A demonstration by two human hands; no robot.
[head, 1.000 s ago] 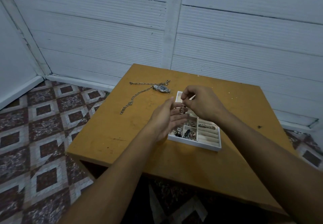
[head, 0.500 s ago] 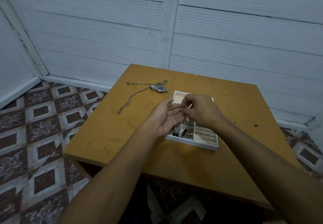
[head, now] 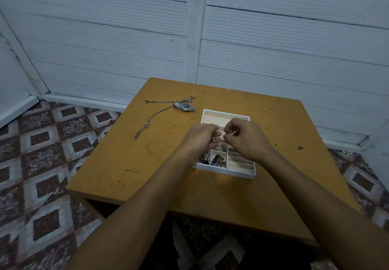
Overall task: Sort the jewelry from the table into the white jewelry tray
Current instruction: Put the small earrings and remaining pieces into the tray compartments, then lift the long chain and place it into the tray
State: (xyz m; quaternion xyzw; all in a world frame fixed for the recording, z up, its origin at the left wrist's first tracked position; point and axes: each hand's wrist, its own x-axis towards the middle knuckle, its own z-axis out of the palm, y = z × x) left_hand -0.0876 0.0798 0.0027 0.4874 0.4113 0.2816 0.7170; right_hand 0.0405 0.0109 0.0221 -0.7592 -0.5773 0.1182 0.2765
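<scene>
1. Your left hand (head: 200, 138) has its fingers curled, and a small piece (head: 215, 139) glints at their tips; the grip looks light. Your right hand (head: 245, 139) is curled too, thumb near forefinger, but I cannot tell whether it pinches the same piece or nothing.
2. If both hands pull on it, a thin link or clasp could bend or slip free. That is a judgement, as the piece is too small to read.
3. The piece hangs above the left half of the white tray (head: 223, 169), close to compartments that already hold jewelry. Release it carelessly and it may tangle with them or land in the wrong compartment.
4. Your hands hide the middle of the tray, so you would place half blind. A wrist catching the rim could shove the tray.
5. Further out, the watch (head: 185, 107) and the chain (head: 154, 115) lie on the table (head: 130, 164), left of the tray, the chain meeting the watch. Lift 1 and the other may drag along.
</scene>
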